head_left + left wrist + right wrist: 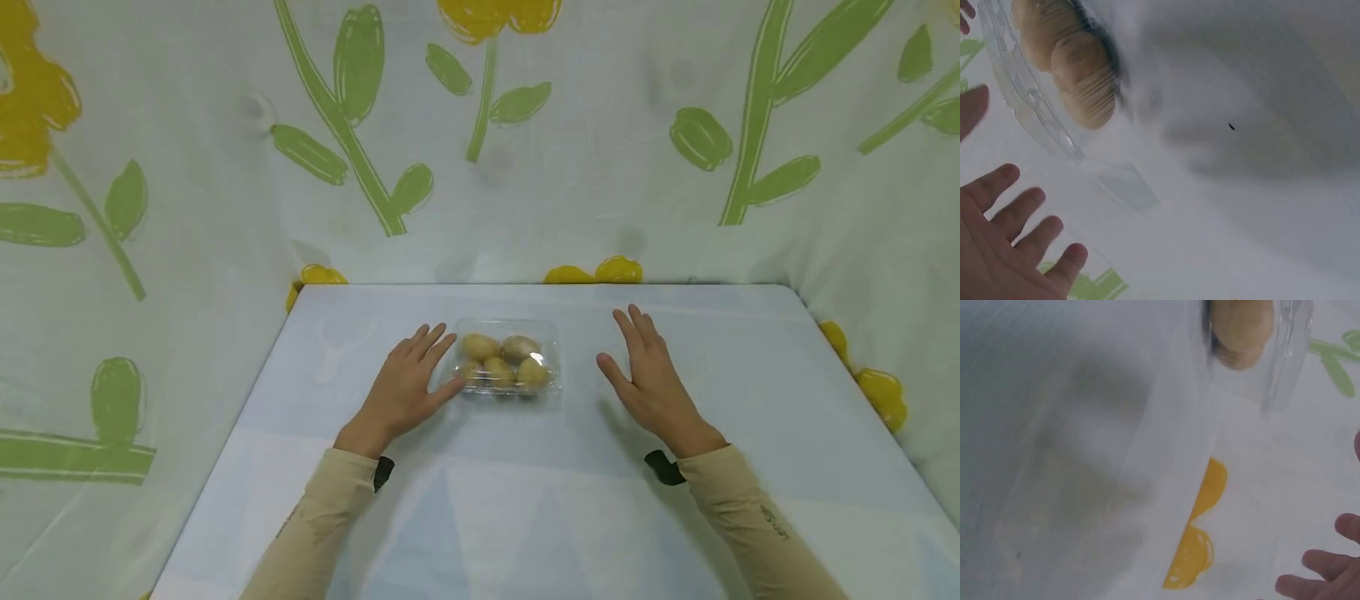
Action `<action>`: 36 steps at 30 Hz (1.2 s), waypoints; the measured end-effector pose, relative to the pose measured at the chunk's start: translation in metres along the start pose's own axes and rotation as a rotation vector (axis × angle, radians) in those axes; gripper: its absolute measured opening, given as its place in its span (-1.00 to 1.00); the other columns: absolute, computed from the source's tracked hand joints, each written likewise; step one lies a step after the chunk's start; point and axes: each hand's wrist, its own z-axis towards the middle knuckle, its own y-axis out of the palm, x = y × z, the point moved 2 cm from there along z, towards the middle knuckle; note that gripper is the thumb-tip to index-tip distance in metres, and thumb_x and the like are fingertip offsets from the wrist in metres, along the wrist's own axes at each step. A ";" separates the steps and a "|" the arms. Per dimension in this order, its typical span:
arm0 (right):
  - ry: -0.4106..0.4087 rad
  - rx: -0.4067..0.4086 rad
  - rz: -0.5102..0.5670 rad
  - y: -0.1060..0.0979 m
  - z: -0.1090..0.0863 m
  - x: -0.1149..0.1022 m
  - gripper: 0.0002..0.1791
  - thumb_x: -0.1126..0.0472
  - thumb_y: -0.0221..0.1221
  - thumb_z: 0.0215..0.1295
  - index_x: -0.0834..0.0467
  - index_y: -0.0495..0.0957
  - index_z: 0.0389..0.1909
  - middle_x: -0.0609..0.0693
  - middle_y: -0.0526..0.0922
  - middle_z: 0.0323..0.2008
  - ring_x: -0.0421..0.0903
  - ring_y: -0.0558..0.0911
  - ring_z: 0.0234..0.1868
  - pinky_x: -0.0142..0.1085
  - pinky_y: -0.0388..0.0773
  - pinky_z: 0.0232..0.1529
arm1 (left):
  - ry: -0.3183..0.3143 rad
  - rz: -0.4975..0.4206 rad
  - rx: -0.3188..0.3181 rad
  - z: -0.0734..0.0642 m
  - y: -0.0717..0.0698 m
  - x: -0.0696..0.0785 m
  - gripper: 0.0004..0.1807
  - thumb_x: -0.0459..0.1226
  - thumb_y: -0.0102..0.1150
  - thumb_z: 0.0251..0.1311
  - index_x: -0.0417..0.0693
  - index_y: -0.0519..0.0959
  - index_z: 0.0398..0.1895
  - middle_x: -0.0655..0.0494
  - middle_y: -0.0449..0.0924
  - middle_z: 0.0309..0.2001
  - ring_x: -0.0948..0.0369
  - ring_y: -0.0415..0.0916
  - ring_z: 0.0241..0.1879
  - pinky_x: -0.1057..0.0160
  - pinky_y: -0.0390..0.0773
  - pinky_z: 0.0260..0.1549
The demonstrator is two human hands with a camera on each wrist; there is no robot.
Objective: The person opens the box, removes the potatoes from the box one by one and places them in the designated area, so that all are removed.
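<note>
A clear plastic clamshell box (507,329) stands on the table with several potatoes (498,372) inside. My left hand (408,382) is at the box's left side, fingers straight and spread, the thumb tip overlapping its front left corner in the head view. To the right of the box, my right hand (654,385) hovers apart from it with straight fingers and holds nothing. In the left wrist view, the left fingers (1027,222) lie beside the box wall (1035,94). The right wrist view has the box's end (1285,356) at the top and right fingertips (1329,565) at the lower right.
The pale table (525,492) carries faint blue triangle shapes. A white curtain (570,183) with yellow flowers and green leaves hangs behind the table and along both sides. Dark bands (666,468) show at both wrists, next to beige sleeves (750,508).
</note>
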 end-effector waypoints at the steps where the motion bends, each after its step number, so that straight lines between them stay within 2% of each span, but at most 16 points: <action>1: -0.024 0.003 0.005 0.003 0.001 -0.002 -0.19 -0.06 0.07 0.56 0.08 -0.07 0.63 0.20 -0.13 0.61 0.31 -0.17 0.58 0.33 -0.10 0.45 | 0.005 -0.010 -0.027 0.000 0.002 0.001 -0.20 0.12 0.20 0.36 -0.10 0.30 0.52 -0.09 0.23 0.52 -0.11 0.10 0.51 -0.20 0.18 0.41; 4: -0.155 0.031 0.011 0.009 0.005 -0.011 -0.17 0.04 0.19 0.48 0.08 0.02 0.62 0.14 -0.04 0.60 0.22 -0.13 0.60 0.26 -0.08 0.48 | 0.001 -0.016 -0.087 0.002 0.005 0.003 -0.13 0.19 0.17 0.35 -0.04 0.21 0.57 0.01 0.13 0.57 -0.03 0.01 0.56 -0.18 0.10 0.45; 7: -0.297 0.050 0.005 0.015 0.007 -0.019 -0.14 0.11 0.29 0.37 0.11 0.11 0.59 0.09 0.03 0.60 0.13 -0.10 0.61 0.17 -0.11 0.53 | 0.002 0.005 -0.106 0.003 0.006 0.006 -0.11 0.21 0.17 0.33 -0.03 0.19 0.58 0.03 0.10 0.58 -0.02 -0.03 0.57 -0.18 0.04 0.46; 10: -0.361 0.040 -0.011 0.019 0.008 -0.025 -0.11 0.11 0.34 0.31 0.12 0.14 0.58 0.07 0.05 0.59 0.13 -0.07 0.60 0.15 -0.10 0.53 | 0.005 0.033 -0.113 0.004 0.008 0.007 -0.10 0.21 0.18 0.32 -0.03 0.20 0.58 0.02 0.10 0.58 -0.03 -0.04 0.57 -0.19 0.01 0.47; 13: -0.347 0.006 -0.011 0.025 0.009 -0.028 -0.10 0.09 0.35 0.32 0.11 0.13 0.58 0.07 0.05 0.59 0.15 -0.04 0.60 0.18 -0.06 0.51 | 0.005 0.038 -0.124 0.005 0.009 0.008 -0.10 0.20 0.19 0.32 -0.03 0.20 0.58 0.02 0.09 0.58 -0.03 -0.05 0.57 -0.19 -0.01 0.48; 17: -0.283 -0.048 0.006 0.031 0.009 -0.030 -0.13 0.07 0.31 0.38 0.08 0.09 0.60 0.03 0.05 0.59 0.13 -0.01 0.59 0.16 0.02 0.50 | 0.015 0.040 -0.138 0.007 0.011 0.010 -0.10 0.20 0.19 0.32 -0.01 0.19 0.59 0.03 0.09 0.58 -0.03 -0.06 0.57 -0.17 -0.01 0.48; 20: -0.269 -0.072 0.014 0.037 0.010 -0.033 -0.14 0.06 0.29 0.40 0.08 0.08 0.60 0.07 0.08 0.58 0.12 0.01 0.59 0.14 0.09 0.48 | 0.019 0.047 -0.146 0.008 0.013 0.009 -0.09 0.21 0.19 0.31 -0.01 0.18 0.59 0.04 0.10 0.58 -0.02 -0.06 0.57 -0.17 0.00 0.48; 26: -0.313 -0.123 0.002 0.047 0.011 -0.035 -0.15 0.09 0.29 0.41 0.14 0.11 0.59 0.13 0.12 0.56 0.12 0.05 0.58 0.10 0.11 0.49 | 0.026 0.037 -0.159 0.012 0.016 0.008 -0.08 0.20 0.22 0.30 -0.02 0.19 0.59 0.03 0.08 0.59 -0.01 -0.03 0.57 -0.16 0.04 0.48; 30: -0.328 -0.160 0.018 0.053 0.011 -0.036 -0.16 0.12 0.31 0.40 0.15 0.12 0.58 0.08 0.09 0.58 0.06 0.03 0.59 0.05 0.27 0.43 | 0.039 0.004 -0.157 0.014 0.019 0.006 -0.09 0.17 0.25 0.29 -0.04 0.21 0.58 0.00 0.08 0.58 0.00 0.00 0.56 -0.13 0.06 0.48; 36: -0.399 -0.137 0.004 0.058 0.011 -0.035 -0.17 0.18 0.36 0.34 0.21 0.19 0.54 0.10 0.15 0.55 0.12 0.10 0.57 0.02 0.34 0.38 | 0.053 -0.027 -0.154 0.014 0.020 0.004 -0.09 0.15 0.28 0.28 -0.05 0.21 0.57 0.00 0.10 0.58 0.01 0.11 0.52 -0.12 0.16 0.44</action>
